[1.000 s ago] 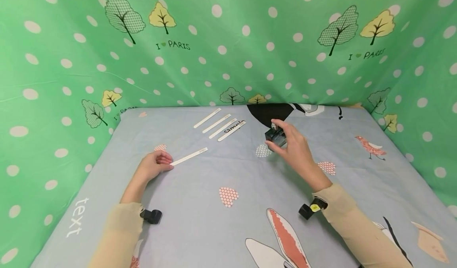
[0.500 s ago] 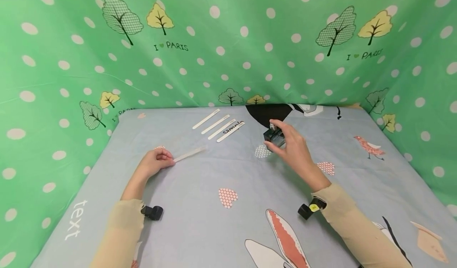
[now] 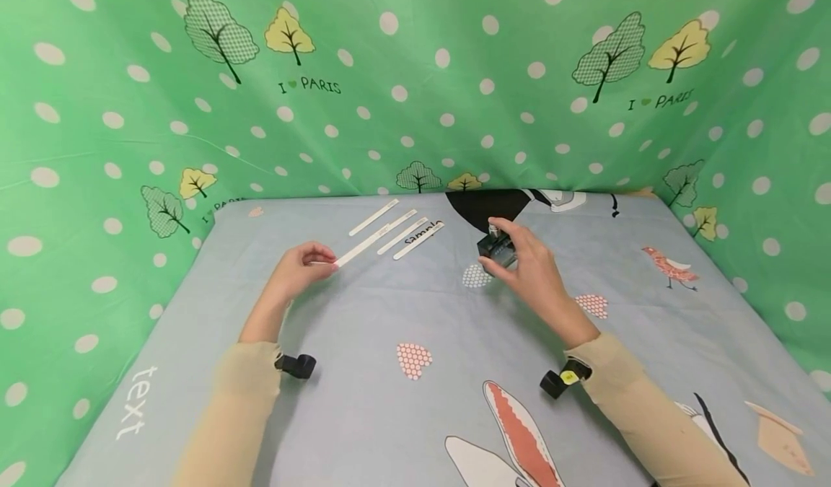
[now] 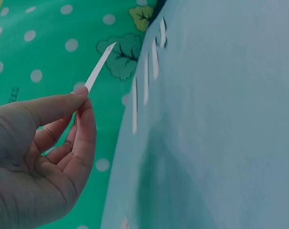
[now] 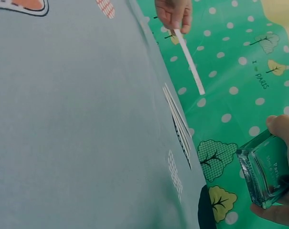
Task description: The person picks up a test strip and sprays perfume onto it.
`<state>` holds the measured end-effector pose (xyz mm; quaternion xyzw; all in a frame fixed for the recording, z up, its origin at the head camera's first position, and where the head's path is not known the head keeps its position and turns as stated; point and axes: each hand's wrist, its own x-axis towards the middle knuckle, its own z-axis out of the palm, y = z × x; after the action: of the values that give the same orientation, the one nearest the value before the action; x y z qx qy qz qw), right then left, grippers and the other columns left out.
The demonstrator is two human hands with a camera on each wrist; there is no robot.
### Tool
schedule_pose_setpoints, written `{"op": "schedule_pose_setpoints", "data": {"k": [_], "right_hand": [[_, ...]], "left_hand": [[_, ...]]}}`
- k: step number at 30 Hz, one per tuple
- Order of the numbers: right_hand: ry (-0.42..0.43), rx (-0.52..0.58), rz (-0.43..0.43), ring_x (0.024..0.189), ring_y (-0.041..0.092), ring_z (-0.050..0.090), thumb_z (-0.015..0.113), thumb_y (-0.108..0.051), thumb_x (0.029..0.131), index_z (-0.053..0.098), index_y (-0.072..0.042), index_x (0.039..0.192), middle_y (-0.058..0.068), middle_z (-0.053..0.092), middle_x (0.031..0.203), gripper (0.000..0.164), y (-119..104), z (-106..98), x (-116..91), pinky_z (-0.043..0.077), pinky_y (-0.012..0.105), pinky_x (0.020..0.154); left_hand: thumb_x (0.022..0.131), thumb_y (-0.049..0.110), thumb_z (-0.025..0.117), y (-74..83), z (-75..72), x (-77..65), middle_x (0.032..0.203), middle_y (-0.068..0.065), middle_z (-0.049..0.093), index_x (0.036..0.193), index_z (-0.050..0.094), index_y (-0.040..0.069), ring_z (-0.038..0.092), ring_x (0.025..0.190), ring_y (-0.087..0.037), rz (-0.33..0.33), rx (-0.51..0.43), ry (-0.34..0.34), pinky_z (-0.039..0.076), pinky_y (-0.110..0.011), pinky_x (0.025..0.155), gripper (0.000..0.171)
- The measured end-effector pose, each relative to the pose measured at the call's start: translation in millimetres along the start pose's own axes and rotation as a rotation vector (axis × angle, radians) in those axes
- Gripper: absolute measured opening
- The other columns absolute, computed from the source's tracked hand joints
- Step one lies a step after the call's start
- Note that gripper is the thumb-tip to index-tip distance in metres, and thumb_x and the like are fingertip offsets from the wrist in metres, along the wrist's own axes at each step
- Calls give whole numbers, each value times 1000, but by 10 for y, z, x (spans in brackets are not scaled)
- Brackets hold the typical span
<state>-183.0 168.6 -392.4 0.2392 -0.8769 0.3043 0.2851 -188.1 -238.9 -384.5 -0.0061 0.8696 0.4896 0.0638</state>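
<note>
Between thumb and fingertips my left hand [image 3: 301, 269] pinches one end of a white paper perfume test strip [image 3: 355, 252]. In the left wrist view the strip [image 4: 100, 69] is up in the air, its free end pointing away from the hand. My right hand [image 3: 537, 269] grips a dark glass perfume bottle [image 3: 498, 251] above the cloth, with the index finger on the spray top and the thumb at the base. The right wrist view shows the bottle's clear, thick glass [image 5: 266, 169] with lettering; its top is out of sight there.
Several more white strips [image 3: 373, 218] lie slanted in a row on the grey-blue printed cloth [image 3: 363, 415], near the far edge. A green dotted curtain [image 3: 402, 61] stands behind and along both sides. Each wrist wears a small black camera [image 3: 299, 366].
My left hand has lifted the strip off the cloth and moved it up and to the right, towards the row of strips. The right hand and perfume bottle have stayed nearly still.
</note>
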Motion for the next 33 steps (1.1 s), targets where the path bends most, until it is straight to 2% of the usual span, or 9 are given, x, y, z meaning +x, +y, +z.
{"op": "schedule_pose_setpoints", "data": {"k": [8, 16, 24, 29, 33], "right_hand": [[4, -4, -5, 111, 34, 65, 83, -23, 83, 48, -18, 141, 16, 65, 125, 68, -11, 9, -3, 59, 52, 85], [7, -11, -20, 108, 33, 66, 82, -24, 83, 48, -18, 141, 16, 65, 122, 68, -13, 25, 25, 60, 50, 80], [14, -34, -17, 100, 34, 67, 83, -24, 83, 47, -19, 142, 17, 64, 117, 69, -36, 14, 45, 60, 48, 71], [34, -53, -18, 94, 34, 68, 84, -24, 81, 49, -18, 140, 17, 66, 115, 70, -33, 8, 54, 58, 47, 64], [51, -64, -27, 95, 34, 68, 85, -22, 80, 51, -15, 138, 17, 66, 113, 67, -33, -8, 61, 58, 48, 64]], "left_hand": [[92, 13, 71, 351, 179, 136, 99, -7, 70, 114, 66, 1, 63, 83, -9, 39, -8, 2, 53, -21, 78, 25], [92, 14, 71, 627, 363, 292, 101, -11, 69, 112, 66, 3, 63, 86, -13, 76, -35, -41, 56, -28, 84, 23], [92, 14, 71, 788, 462, 427, 105, -14, 69, 112, 66, 1, 62, 88, -12, 85, -70, -82, 56, -37, 91, 25], [92, 15, 71, 838, 504, 466, 103, -12, 69, 113, 67, 2, 62, 87, -12, 81, -65, -92, 56, -43, 94, 25], [92, 13, 71, 863, 531, 471, 97, -7, 69, 112, 67, 2, 63, 84, -10, 87, -70, -94, 57, -35, 87, 23]]}}
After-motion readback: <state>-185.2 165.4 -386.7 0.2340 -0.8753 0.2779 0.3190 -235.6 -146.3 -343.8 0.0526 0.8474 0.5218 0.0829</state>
